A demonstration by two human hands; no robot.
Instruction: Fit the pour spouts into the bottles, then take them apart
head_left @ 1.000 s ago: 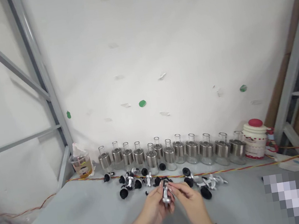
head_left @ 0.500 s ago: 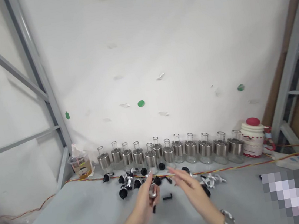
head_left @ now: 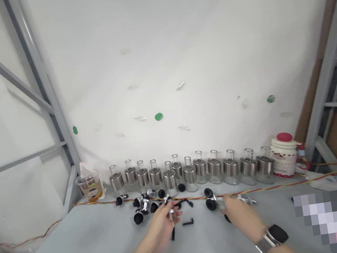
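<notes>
My left hand (head_left: 163,220) is closed around a small silver spout piece (head_left: 171,212), with the thumb on top. My right hand (head_left: 240,213) reaches down over a group of silver spout parts; its fingers are hidden by the back of the hand. Left of it lie silver parts with black round stoppers (head_left: 211,204). More black-and-silver stopper parts (head_left: 138,218) lie loosely on the left, beyond my left hand. Between the hands rests a small bent black piece (head_left: 188,222). Another black stick-like piece (head_left: 173,233) lies beside my left hand.
Several glass bottles with metal sleeves (head_left: 214,167) stand in a row along the wall. A plastic cup (head_left: 91,189) is at the left end, a white jar with a red lid (head_left: 285,157) at the right. A twisted red-yellow wire (head_left: 269,188) crosses the grey table (head_left: 88,248).
My right hand has moved right and down, away from my left hand, onto the silver parts. My left hand has shifted slightly and its fingers have turned around the spout piece.
</notes>
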